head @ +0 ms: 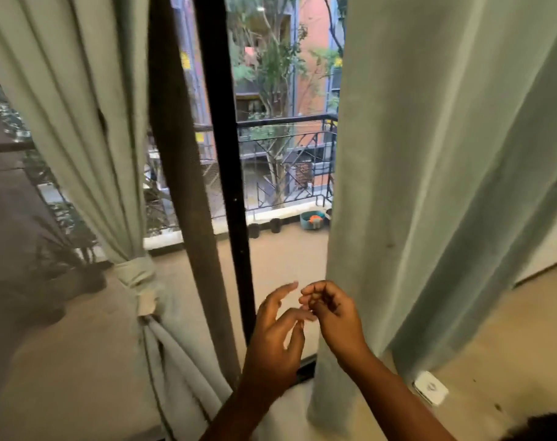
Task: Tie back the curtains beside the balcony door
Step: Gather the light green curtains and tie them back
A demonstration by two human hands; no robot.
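Left hand: fingers spread and relaxed, holding nothing.
Right hand: fingers curled inward; whether they pinch anything cannot be determined.
Right curtain: hangs loose, directly beside and behind the right hand; not yet tied.
Left curtain: well to the left of the left hand, already gathered by a tie-back.
Handling: soft, light, pliable fabric; judged best gathered at mid-height.
Obscured: curtain tops are cut off; no tie for the right curtain is visible; motion blur.
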